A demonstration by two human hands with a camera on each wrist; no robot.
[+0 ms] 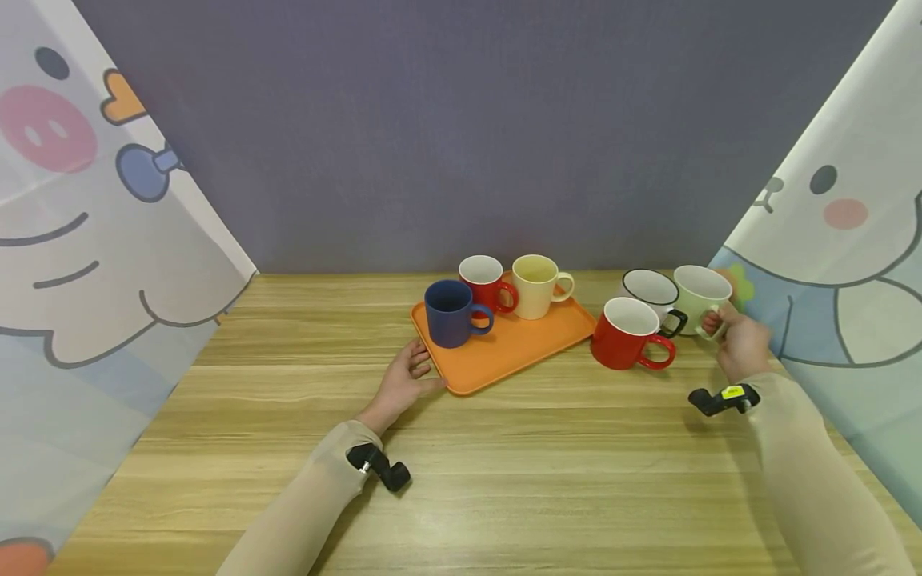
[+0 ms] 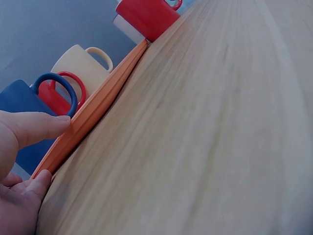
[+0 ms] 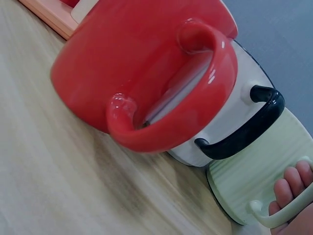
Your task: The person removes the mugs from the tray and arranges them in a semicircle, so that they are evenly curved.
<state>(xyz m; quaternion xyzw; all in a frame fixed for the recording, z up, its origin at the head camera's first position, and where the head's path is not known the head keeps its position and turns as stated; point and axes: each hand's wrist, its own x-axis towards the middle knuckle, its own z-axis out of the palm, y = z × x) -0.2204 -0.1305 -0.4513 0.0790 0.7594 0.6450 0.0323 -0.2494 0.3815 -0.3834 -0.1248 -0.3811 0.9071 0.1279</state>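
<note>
At the left end of an orange tray (image 1: pixel 497 360), my left hand (image 1: pixel 406 380) has its thumb and fingers on the rim, holding it near the front corner. On the tray stand a blue mug (image 1: pixel 448 320), a red mug (image 1: pixel 481 280) and a cream mug (image 1: pixel 533 292), all upright. My right hand (image 1: pixel 745 344) grips the handle of a pale green mug (image 1: pixel 699 286), its fingers curled through the handle in the right wrist view. Beside the green mug is a white mug with a black rim and handle (image 3: pixel 234 105). A larger red mug (image 1: pixel 623 336) stands in front of that.
The wooden table (image 1: pixel 547 480) stretches in front of the tray. Behind it rises a grey wall panel (image 1: pixel 468 136). Cartoon-print sheets (image 1: pixel 828 280) border the table left and right, the right one close behind the green mug.
</note>
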